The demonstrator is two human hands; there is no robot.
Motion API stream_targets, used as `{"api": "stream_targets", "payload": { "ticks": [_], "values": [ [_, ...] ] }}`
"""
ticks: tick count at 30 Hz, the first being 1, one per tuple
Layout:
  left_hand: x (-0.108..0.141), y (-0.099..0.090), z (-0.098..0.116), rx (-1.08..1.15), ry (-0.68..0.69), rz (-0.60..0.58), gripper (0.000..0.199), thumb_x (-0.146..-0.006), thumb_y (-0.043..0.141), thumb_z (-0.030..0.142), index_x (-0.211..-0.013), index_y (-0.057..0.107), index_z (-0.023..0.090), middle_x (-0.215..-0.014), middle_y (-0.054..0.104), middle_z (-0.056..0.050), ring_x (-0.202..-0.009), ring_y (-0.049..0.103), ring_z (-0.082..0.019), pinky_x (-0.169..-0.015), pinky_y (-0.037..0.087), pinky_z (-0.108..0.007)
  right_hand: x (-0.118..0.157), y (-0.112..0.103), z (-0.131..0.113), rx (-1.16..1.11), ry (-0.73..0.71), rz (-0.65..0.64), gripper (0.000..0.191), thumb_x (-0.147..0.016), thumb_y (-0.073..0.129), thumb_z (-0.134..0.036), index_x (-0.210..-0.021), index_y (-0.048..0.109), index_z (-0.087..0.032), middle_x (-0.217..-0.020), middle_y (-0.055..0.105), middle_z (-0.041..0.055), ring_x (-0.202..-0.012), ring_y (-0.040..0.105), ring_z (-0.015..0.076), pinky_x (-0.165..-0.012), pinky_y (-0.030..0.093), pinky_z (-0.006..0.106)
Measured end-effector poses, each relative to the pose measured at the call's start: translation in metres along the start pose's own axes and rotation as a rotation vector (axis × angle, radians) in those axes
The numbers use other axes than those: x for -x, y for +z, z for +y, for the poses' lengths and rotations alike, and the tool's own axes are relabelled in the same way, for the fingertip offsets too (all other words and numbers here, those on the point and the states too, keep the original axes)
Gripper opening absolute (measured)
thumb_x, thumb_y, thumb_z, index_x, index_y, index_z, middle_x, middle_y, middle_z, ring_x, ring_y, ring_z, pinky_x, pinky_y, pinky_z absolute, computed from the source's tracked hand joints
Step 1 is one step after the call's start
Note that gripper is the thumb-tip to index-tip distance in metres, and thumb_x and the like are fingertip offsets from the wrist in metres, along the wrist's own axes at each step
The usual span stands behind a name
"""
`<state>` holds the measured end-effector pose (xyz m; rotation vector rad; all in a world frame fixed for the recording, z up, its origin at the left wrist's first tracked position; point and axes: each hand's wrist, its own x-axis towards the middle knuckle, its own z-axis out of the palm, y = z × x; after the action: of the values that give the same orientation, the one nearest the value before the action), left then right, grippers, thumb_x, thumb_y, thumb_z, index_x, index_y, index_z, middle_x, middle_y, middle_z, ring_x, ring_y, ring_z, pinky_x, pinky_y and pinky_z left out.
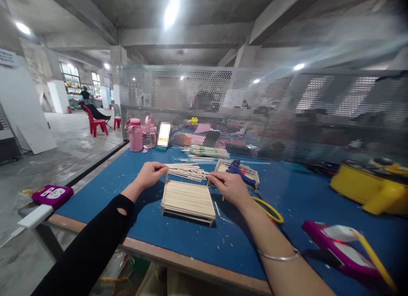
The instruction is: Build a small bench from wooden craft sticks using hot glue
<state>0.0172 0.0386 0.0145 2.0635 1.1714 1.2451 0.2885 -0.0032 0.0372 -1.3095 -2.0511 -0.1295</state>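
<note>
A small bed-like model of pale wooden sticks (188, 198) stands on the blue tabletop, with a slatted top and short legs. Thin upright sticks rise from its two far corners. My left hand (151, 175) is closed in a pinch at the top of the left upright stick. At the right upright stick, my right hand (231, 187) pinches the top in the same way. Just behind the model lies a pile of loose wooden sticks (188, 172). A blue glue gun (237, 170) rests on another stick frame (253, 173) beyond my right hand.
Behind the blue table (143, 223) stands a perforated metal screen (172, 87). Near it are a pink thermos (135, 136), a clear pink bottle (149, 134), a lit phone (164, 134) and bagged sticks (208, 151). Yellow cable (270, 209) and a purple device (344, 249) lie right.
</note>
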Motion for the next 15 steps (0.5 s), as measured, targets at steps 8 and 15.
{"api": "stream_targets", "payload": {
  "ticks": [8, 15],
  "values": [
    [-0.0018, -0.0012, 0.0012, 0.013, -0.048, 0.057, 0.042, -0.081, 0.039, 0.041, -0.083, 0.069, 0.012, -0.074, 0.068, -0.006, -0.075, 0.06, -0.017, -0.073, 0.043, -0.026, -0.0001, -0.0015, -0.0012, 0.003, -0.002, -0.01, 0.025, -0.079, 0.046, -0.031, -0.08, 0.07, -0.024, -0.085, 0.071, 0.0029, -0.078, 0.066, 0.0204, -0.071, 0.05, 0.031],
    [0.0004, 0.0061, 0.0049, -0.227, 0.316, 0.165, 0.026, -0.078, 0.053, 0.034, -0.092, 0.068, 0.019, -0.092, 0.063, -0.008, -0.089, 0.052, -0.018, -0.083, 0.039, -0.031, 0.0001, -0.0005, -0.0002, 0.026, -0.002, -0.021, 0.026, -0.08, 0.045, -0.031, -0.081, 0.07, -0.022, -0.086, 0.071, 0.0036, -0.079, 0.065, 0.0204, -0.07, 0.049, 0.03]
  ]
}}
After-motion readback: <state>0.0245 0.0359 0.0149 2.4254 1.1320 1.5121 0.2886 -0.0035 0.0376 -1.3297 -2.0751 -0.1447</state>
